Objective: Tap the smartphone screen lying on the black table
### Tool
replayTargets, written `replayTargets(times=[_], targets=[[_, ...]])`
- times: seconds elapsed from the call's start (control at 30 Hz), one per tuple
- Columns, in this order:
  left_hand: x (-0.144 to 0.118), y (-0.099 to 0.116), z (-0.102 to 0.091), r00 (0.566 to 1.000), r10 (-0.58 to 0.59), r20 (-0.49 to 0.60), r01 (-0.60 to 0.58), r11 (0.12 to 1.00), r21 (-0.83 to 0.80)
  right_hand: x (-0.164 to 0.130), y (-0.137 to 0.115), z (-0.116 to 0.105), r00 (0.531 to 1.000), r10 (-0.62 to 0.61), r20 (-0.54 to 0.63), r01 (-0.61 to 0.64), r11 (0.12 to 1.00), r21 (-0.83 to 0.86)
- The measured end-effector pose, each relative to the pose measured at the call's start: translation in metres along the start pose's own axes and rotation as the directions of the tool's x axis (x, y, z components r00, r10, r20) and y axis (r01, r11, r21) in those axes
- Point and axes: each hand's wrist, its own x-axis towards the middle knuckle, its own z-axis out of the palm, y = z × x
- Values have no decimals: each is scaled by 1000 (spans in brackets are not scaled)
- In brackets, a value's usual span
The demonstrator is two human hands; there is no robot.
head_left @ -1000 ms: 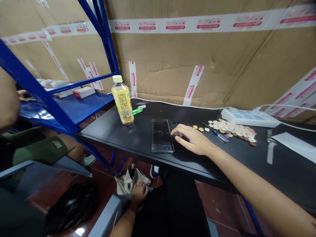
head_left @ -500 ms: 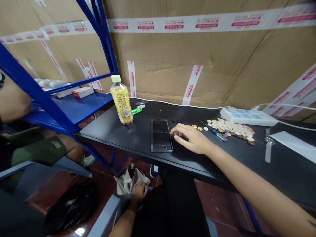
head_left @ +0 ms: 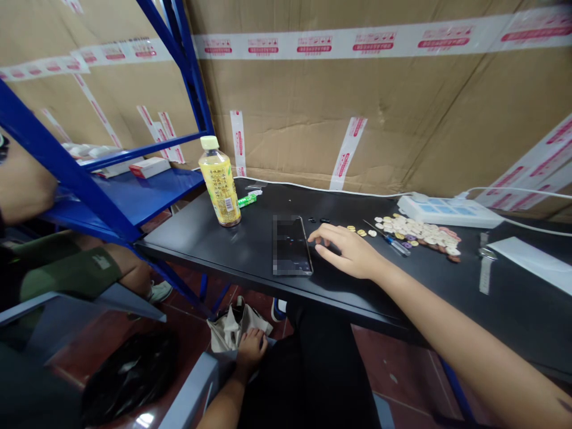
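My right hand (head_left: 346,250) rests palm down on the black table (head_left: 250,250), fingers spread, its fingertips at the right edge of a dark phone (head_left: 291,253) that lies flat. It holds nothing. Below the table's front edge my left hand (head_left: 251,348) lies on a grey-beige cloth bag (head_left: 232,328) by my lap, fingers curled over the fabric. A pile of small round discs (head_left: 420,233) in white, yellow and purple lies to the right of my right hand, with a small screwdriver (head_left: 393,241) beside it.
A yellow drink bottle (head_left: 220,185) stands left of the phone, a green tube (head_left: 248,200) behind it. A white power strip (head_left: 449,211) and white paper (head_left: 531,259) lie at right. Blue shelving (head_left: 129,190) stands at left; another person's leg (head_left: 80,271) is beneath it. Cardboard boxes form the back wall.
Hardly anything has moved; the view shifted slightly. Both hands stay where they were.
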Motion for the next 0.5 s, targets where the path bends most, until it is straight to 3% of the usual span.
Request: replayTargets(times=[0.2,0.33,0.4,0.43,0.5], targets=[[-3,0,-3,998,31,-58,-32,999,-19,0,-3,-8,999,-33,-43,28,994,-108],[-11,12,-26,977,144,-155,-150,988,-28,-12,-21,-26,982,-110,-154,75,973,-219],[-18,28,-52,884,317,-343,-350,936,-37,-30,-36,-41,948,-164,-271,98,965,-241],[-23,39,-69,808,409,-424,-457,889,-13,-42,-45,-48,917,-200,-344,118,962,-246],[-40,60,-109,601,568,-562,-630,769,104,-70,-61,-63,829,-242,-504,114,956,-272]])
